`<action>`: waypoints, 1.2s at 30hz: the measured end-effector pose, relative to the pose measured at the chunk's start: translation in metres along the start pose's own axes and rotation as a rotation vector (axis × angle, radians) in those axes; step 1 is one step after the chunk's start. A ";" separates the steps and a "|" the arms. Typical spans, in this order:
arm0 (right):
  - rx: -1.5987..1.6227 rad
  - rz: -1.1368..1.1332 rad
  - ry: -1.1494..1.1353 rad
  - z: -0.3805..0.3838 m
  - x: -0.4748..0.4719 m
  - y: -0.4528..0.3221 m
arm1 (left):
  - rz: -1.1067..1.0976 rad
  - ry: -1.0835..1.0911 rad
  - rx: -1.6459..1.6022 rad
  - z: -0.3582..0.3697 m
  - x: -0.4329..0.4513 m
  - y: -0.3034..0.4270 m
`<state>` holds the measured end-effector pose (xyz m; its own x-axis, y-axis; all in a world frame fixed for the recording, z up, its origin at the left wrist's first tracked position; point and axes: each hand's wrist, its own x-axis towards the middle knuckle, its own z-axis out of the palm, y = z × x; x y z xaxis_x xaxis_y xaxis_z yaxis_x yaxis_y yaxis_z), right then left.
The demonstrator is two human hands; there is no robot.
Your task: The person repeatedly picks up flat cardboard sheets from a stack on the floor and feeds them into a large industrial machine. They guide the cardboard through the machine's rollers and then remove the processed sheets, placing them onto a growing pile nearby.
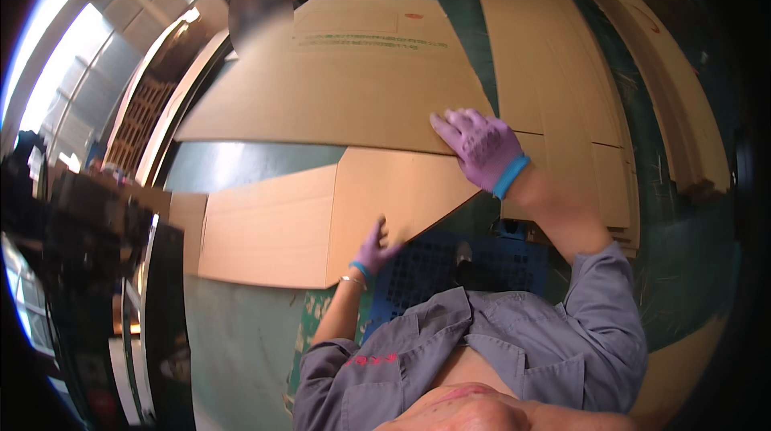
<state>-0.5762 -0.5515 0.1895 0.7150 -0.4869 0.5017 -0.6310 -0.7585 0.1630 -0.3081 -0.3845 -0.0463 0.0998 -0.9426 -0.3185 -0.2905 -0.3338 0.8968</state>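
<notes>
My right hand (pixel 485 151), in a purple knit glove with a blue cuff, rests at the lower right corner of a large printed cardboard sheet (pixel 337 94); whether its fingers grip the edge cannot be told. Below that sheet lies a creased, plainer cardboard panel (pixel 271 226), its right part reaching under or against the sheet's near edge. Over this panel's near side is my left hand (pixel 379 249), gloved in purple, fingers spread and slightly blurred, holding nothing that shows. The large sheet bears green and red print.
Long cardboard sheets (pixel 554 70) lie stacked at the right, with another cardboard stack (pixel 668 76) beyond them. Dark machinery (pixel 90 238) stands at the left. A blue perforated mat (pixel 421 268) is by my feet. Near the top left, a blurred area hides part of the view.
</notes>
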 end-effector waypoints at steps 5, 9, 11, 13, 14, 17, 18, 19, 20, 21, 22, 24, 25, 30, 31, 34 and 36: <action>-0.042 -0.109 0.106 0.007 -0.051 -0.070 | 0.677 0.234 -1.213 0.010 -0.052 0.157; 0.295 -0.140 -0.027 0.043 -0.094 -0.100 | 0.455 0.911 -0.910 0.027 -0.068 0.196; 0.638 -0.195 -0.276 0.059 -0.114 -0.113 | 0.240 1.013 -0.756 0.030 -0.085 0.175; 0.877 -0.537 -0.563 0.069 -0.125 -0.110 | 0.271 1.018 -0.545 0.034 -0.109 0.136; 0.945 -0.485 -0.366 0.072 -0.120 -0.098 | 0.204 1.031 -0.426 0.044 -0.126 0.114; 0.849 -0.241 -0.042 0.065 -0.066 -0.031 | 0.082 1.072 0.168 0.074 -0.183 0.055; 0.725 -0.232 0.264 0.058 -0.035 -0.006 | 0.141 1.052 0.544 0.072 -0.213 0.038; 0.716 -0.144 0.407 0.050 -0.005 0.021 | 0.210 0.985 0.992 0.075 -0.243 0.024; 0.565 -0.149 0.524 0.040 0.029 0.047 | 0.007 1.042 0.526 0.086 -0.268 0.012; 0.742 -0.318 0.842 0.031 0.065 0.061 | -0.162 1.082 0.101 0.094 -0.292 0.002; 0.612 -0.423 0.836 0.018 0.079 0.070 | -0.009 1.186 -0.188 0.097 -0.315 -0.010; 0.636 -0.762 0.599 0.006 0.086 0.045 | 0.035 1.354 -0.452 0.105 -0.359 -0.039; 0.601 -0.857 0.504 0.001 0.081 0.023 | -0.007 1.356 -0.411 0.091 -0.383 -0.057; 0.759 -0.849 0.016 -0.001 0.028 -0.108 | 0.158 1.445 -0.934 0.047 -0.475 -0.191; 0.769 -0.842 -0.034 0.001 0.016 -0.136 | 0.117 1.516 -0.934 0.046 -0.490 -0.220; 0.707 -0.923 -0.265 0.015 -0.011 -0.231 | 0.089 1.913 -0.961 0.064 -0.518 -0.290; 0.612 -0.964 -0.439 0.033 -0.019 -0.302 | -0.018 2.171 -1.264 0.073 -0.537 -0.317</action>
<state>-0.3891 -0.3273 0.1026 0.9269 0.3724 0.0476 0.3748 -0.9103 -0.1759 -0.3387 0.2275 -0.1825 0.6724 0.5929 -0.4432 0.0568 0.5556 0.8295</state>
